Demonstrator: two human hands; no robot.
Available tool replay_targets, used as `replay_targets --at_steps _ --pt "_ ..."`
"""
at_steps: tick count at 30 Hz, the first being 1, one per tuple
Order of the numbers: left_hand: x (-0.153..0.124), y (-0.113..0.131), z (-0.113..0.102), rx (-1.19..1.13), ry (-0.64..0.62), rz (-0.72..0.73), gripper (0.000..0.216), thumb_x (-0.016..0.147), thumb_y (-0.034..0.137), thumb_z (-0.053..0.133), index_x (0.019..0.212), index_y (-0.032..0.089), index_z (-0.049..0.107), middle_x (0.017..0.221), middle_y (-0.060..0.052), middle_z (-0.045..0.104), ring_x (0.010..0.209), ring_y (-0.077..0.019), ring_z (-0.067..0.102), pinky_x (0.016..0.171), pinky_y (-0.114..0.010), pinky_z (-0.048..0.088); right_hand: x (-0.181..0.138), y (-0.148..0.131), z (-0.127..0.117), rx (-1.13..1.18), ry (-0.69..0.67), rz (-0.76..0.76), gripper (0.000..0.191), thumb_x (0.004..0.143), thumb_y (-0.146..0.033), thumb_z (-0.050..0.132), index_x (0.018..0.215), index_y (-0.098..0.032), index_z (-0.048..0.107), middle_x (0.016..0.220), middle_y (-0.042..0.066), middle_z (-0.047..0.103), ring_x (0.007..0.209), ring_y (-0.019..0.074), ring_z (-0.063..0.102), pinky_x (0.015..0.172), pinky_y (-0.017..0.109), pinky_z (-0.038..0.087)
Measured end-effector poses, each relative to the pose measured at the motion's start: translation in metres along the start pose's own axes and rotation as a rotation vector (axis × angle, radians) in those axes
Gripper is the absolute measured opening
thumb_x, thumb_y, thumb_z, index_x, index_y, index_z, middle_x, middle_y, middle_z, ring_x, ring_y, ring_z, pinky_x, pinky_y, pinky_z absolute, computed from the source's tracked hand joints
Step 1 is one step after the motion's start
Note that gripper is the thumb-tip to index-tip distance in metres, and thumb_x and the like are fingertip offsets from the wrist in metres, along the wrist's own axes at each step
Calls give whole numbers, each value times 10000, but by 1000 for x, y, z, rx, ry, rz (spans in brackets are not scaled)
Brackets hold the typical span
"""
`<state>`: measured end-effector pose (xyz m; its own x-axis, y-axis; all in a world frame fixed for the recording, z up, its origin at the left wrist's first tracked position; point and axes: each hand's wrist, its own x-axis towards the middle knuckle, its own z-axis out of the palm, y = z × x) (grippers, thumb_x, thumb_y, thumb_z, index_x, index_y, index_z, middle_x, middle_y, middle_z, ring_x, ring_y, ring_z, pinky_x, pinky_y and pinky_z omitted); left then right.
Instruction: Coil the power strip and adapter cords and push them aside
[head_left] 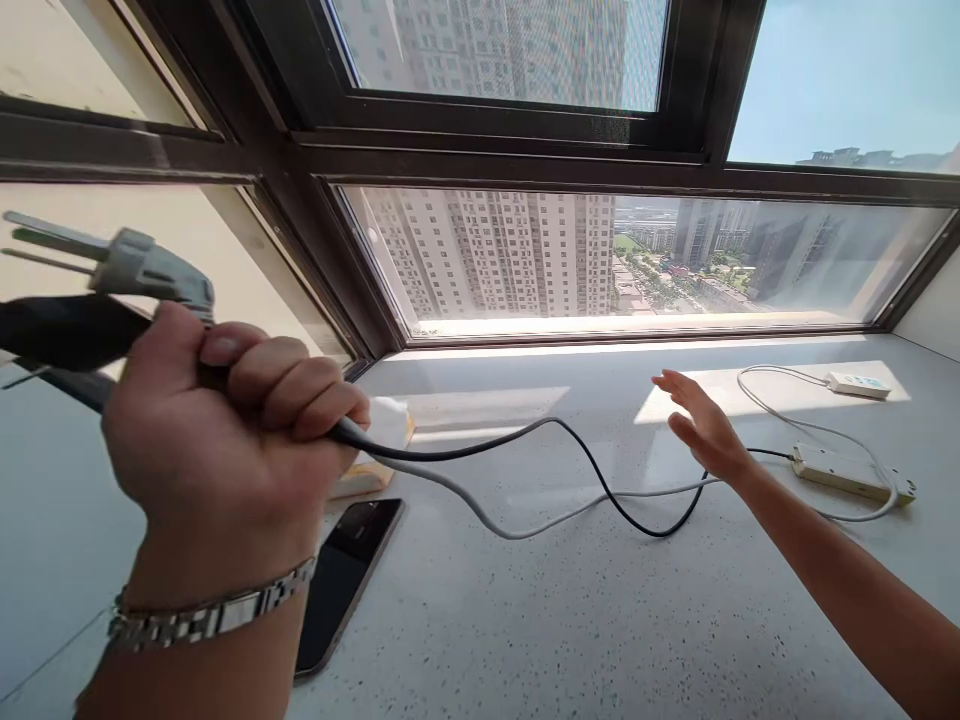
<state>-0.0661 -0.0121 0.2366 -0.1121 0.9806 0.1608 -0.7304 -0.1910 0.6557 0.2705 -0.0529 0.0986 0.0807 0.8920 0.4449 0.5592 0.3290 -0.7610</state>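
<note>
Sunlight floods the head view, falling across a pale speckled sill (600, 620) under the dark-framed window (510, 150). The left hand (225, 440) is raised close to the camera, fist clenched around two cords: a grey plug (142, 265) with its prongs pointing left juts out above the knuckles, and a black part (60, 330) sticks out just below it. From the fist a black cord (600, 480) and a white cord (480, 515) sag down and trail across the sill towards the right. The right hand (701, 425) hovers above the sill with palm down and fingers spread, gripping nothing, near where the cords pass. Just beyond it lies a power strip (836, 470); a second one (859, 384) sits farther back in the sun. A dark phone (349, 570) lies flat beneath the left wrist, beside a small yellow-edged box (382, 445).
</note>
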Motion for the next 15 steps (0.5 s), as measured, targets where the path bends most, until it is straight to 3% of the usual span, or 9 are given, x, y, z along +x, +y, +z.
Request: replay_targets --at_steps 3,4,7,9,11,15 --pt "-23 -32 19 -32 -84 -93 453 1013 337 235 584 194 254 443 85 97 354 -53 44 295 -176 79 3 -73 68 215 -280 -257 1131 577 -797 705 1496 -257 327 1468 137 457 1381 351 374 1096 512 341" --pt "-28 -40 21 -54 -103 -139 451 1013 342 243 586 197 248 458 84 87 358 -56 43 297 -181 78 2 -90 84 233 -352 -282 1092 541 -767 751 1447 -259 415 1401 133 524 1328 354 436 1070 501 369" --pt "-28 -56 17 -136 -142 -193 449 1013 365 265 596 200 248 471 82 90 357 -64 60 299 -191 85 0 -107 111 258 -667 -117 569 708 -637 730 1082 -211 678 923 72 702 873 249 662 814 393 511" --pt "-18 -59 7 -167 -152 -184 442 1014 360 279 602 199 266 467 82 104 352 -64 77 302 -189 108 -2 -93 118 298 -846 77 368 815 -537 671 898 -179 679 679 11 629 638 164 617 636 295 493" --pt "-2 -58 -7 -194 -156 -170 427 1015 337 290 613 195 296 460 82 134 349 -60 114 313 -176 155 -7 -66 117 268 -917 194 317 854 -489 631 842 -173 651 602 -24 549 552 119 546 540 233 419" --pt "31 -53 -39 -315 -48 -116 414 1011 319 315 617 192 314 435 81 173 331 -48 170 331 -159 197 -23 3 97 -130 -808 218 427 877 -530 559 643 -175 521 552 -43 415 496 86 362 491 228 248"
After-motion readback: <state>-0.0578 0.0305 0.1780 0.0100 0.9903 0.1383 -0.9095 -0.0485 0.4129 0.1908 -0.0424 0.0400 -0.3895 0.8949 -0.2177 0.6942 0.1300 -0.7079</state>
